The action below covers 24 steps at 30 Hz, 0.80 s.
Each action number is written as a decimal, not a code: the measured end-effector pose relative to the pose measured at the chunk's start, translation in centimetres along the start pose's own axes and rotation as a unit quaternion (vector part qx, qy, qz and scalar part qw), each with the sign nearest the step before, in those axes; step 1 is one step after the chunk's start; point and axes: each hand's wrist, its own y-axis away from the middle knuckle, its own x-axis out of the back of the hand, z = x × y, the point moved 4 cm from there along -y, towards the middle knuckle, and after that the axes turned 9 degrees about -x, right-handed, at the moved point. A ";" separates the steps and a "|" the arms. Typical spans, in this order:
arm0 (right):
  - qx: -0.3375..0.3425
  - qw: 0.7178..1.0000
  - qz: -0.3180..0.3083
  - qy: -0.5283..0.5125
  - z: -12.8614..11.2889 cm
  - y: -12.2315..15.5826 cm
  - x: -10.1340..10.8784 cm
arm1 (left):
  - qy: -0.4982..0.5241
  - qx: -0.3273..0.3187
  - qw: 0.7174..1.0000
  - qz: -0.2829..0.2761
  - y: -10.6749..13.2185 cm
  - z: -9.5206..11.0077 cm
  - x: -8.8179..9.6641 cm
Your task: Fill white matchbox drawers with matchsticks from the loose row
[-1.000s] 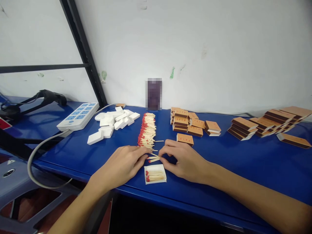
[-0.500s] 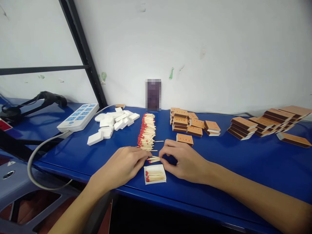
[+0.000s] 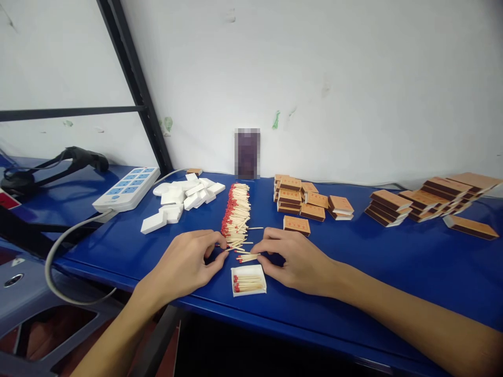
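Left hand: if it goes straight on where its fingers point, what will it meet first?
The left hand would probably meet the near end of the pile of matches first; its fingers look almost on it. Depth is unclear.

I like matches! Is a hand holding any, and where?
The right hand pinches a few matches by their bare wooden ends. The left hand touches the match pile; grip unclear.
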 end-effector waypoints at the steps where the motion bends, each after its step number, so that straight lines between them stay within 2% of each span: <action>1: 0.001 1.000 0.002 -0.001 0.0 0.0 0.0 | 0.005 -0.008 1.000 -0.005 -0.1 0.2 0.0; 7: 0.012 1.000 0.005 -0.005 -0.2 0.1 0.2 | 0.024 -0.061 0.998 -0.017 -0.3 1.1 0.1; 17: 0.008 1.000 -0.005 -0.004 -0.2 0.0 0.1 | 0.006 -0.054 0.998 -0.006 0.0 0.8 -0.2; 24: 0.000 1.000 -0.009 0.003 0.0 0.1 0.0 | -0.016 -0.018 1.000 0.003 -0.2 0.7 0.0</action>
